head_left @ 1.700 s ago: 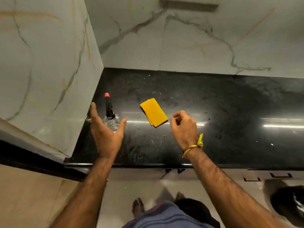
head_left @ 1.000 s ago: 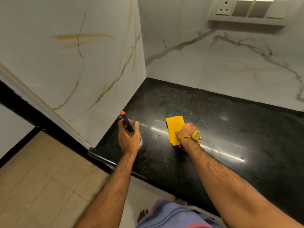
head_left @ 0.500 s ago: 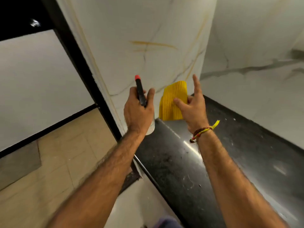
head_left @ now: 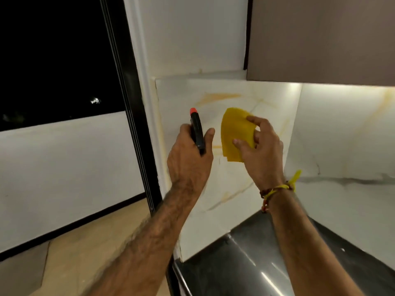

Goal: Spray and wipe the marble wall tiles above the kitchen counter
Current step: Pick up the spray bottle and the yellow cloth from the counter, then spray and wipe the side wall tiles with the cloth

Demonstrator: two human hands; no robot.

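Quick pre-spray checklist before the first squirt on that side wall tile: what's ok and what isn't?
1. Left hand grip on the black spray bottle with red nozzle tip: ok.
2. Nozzle aimed at the white marble side wall tile: ok, roughly.
3. Finger on the trigger: cannot tell, hidden.
4. Right hand pinching the folded yellow cloth: ok.
5. Cloth clear of the spray path: cannot tell; it hangs just right of the nozzle.
6. Liquid in the bottle: cannot tell, hidden.
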